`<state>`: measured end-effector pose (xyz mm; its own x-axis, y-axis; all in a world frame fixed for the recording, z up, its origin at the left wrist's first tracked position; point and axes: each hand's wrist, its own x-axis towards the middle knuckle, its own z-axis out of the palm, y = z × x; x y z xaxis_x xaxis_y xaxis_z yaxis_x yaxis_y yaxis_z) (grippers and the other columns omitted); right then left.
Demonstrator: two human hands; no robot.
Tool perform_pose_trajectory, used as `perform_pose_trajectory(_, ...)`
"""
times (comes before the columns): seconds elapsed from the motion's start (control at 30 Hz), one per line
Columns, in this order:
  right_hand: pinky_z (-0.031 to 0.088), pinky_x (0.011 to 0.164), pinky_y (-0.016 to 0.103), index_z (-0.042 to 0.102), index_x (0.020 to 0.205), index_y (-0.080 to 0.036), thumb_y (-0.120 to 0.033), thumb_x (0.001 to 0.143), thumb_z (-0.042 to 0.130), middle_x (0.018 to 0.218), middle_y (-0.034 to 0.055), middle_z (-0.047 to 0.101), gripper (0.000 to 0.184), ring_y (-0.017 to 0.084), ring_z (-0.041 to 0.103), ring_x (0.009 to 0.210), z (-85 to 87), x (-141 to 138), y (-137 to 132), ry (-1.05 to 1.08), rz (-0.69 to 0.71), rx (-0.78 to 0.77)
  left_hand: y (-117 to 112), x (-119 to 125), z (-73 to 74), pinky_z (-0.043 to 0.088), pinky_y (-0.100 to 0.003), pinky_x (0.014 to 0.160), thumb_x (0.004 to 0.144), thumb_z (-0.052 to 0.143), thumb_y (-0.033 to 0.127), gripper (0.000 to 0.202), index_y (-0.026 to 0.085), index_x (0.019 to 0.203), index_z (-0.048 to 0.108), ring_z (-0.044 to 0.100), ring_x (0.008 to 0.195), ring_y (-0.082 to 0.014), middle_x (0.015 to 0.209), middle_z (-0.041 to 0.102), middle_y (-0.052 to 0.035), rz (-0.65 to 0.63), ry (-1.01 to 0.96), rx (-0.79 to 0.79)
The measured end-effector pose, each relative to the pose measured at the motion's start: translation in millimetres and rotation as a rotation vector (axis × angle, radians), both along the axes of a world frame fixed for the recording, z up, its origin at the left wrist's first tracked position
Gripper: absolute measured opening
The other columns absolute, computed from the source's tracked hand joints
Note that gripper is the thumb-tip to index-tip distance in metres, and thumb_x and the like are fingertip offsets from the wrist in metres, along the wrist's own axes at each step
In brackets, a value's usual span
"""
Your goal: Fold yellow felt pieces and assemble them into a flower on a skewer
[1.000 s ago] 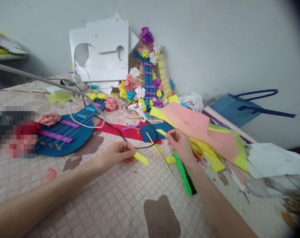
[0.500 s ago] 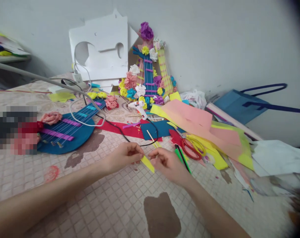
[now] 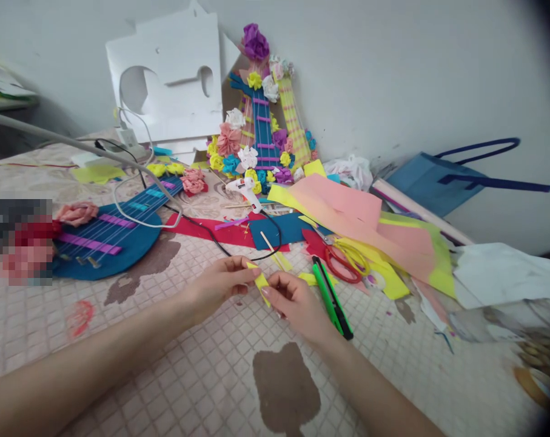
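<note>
Between both hands, above the table, is a small yellow strip [image 3: 260, 281], paper or felt. My left hand [image 3: 224, 280] pinches its upper end between thumb and fingers. The thumb and fingers of my right hand [image 3: 291, 297] close on its lower end. A green utility knife [image 3: 332, 297] lies just right of my right hand. Beyond it are red-handled scissors [image 3: 342, 266] and a coil of yellow cord [image 3: 354, 252]. Behind the hands, a white glue gun [image 3: 245, 190] with a black cord lies near a blue felt piece [image 3: 275, 232] and a red felt strip [image 3: 197, 230].
A blue felt guitar [image 3: 115, 240] with paper flowers lies left. Flower-covered guitars [image 3: 263, 133] and a white cut-out board [image 3: 165, 85] lean against the wall. Pink sheets [image 3: 338, 200] are piled right, beside a blue bag [image 3: 438, 182]. A white cable [image 3: 74, 136] crosses at left.
My right hand has moved onto the lower end of the yellow strip, which was free before. The view has shifted slightly, and the utility knife shows more fully.
</note>
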<state>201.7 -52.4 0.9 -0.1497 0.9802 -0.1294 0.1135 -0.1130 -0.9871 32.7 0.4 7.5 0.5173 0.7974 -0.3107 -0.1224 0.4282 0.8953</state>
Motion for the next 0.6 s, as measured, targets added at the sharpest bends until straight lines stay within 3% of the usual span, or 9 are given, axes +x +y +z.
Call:
perform_pose_trajectory(0.17, 0.025, 0.040, 0.020, 0.049, 0.069, -0.019, -0.043, 0.078, 0.063, 0.053, -0.0081, 0.040, 0.029, 0.006, 0.033, 0.043, -3.5, -11, -3, 0.050, -0.088, -0.056, -2, -5, -0.5, 0.041, -0.023, 0.065, 0.065, 0.078, 0.035, 0.030, 0.014, 0.077, 0.060, 0.052, 0.067, -0.0093, 0.073, 0.058, 0.0014, 0.003, -0.038, 0.014)
perform_pose_trajectory(0.3, 0.030, 0.042, 0.021, 0.053, 0.076, -0.020, -0.042, 0.083, 0.058, 0.057, -0.0059, 0.047, 0.024, 0.007, 0.038, 0.045, -0.2, -11, -4, -0.040, -0.001, -0.004, -5, -7, -2.7, 0.044, -0.028, 0.072, 0.065, 0.078, 0.037, 0.032, 0.014, 0.074, 0.057, 0.056, 0.070, -0.0123, 0.073, 0.060, 0.0004, 0.013, -0.036, -0.008)
perform_pose_trajectory(0.37, 0.035, 0.047, 0.022, 0.057, 0.082, -0.020, -0.038, 0.085, 0.054, 0.067, -0.0025, 0.055, 0.019, 0.009, 0.046, 0.053, 6.9, 2, -2, -0.219, -0.028, 0.159, -4, -9, -4.1, 0.044, -0.028, 0.071, 0.066, 0.078, 0.037, 0.032, 0.015, 0.075, 0.057, 0.056, 0.070, -0.0123, 0.074, 0.061, 0.0001, 0.014, -0.022, -0.029)
perform_pose_trajectory(0.47, 0.037, 0.051, 0.024, 0.055, 0.081, -0.020, -0.033, 0.087, 0.052, 0.068, -0.0013, 0.056, 0.015, 0.011, 0.048, 0.056, 18.5, 38, 2, -0.539, -0.242, 0.369, -3, -10, -6.6, 0.044, -0.027, 0.070, 0.066, 0.078, 0.037, 0.032, 0.015, 0.076, 0.057, 0.056, 0.069, -0.0116, 0.074, 0.062, 0.0000, -0.032, -0.005, -0.067)
perform_pose_trajectory(0.6, 0.038, 0.053, 0.026, 0.053, 0.078, -0.021, -0.033, 0.083, 0.056, 0.066, -0.0019, 0.055, 0.013, 0.013, 0.050, 0.055, 23.7, 87, 7, -0.854, -0.333, 0.383, -5, -7, -9.5, 0.042, -0.023, 0.066, 0.064, 0.080, 0.037, 0.034, 0.014, 0.075, 0.058, 0.054, 0.065, -0.0095, 0.071, 0.062, 0.0004, -0.101, 0.011, -0.097)
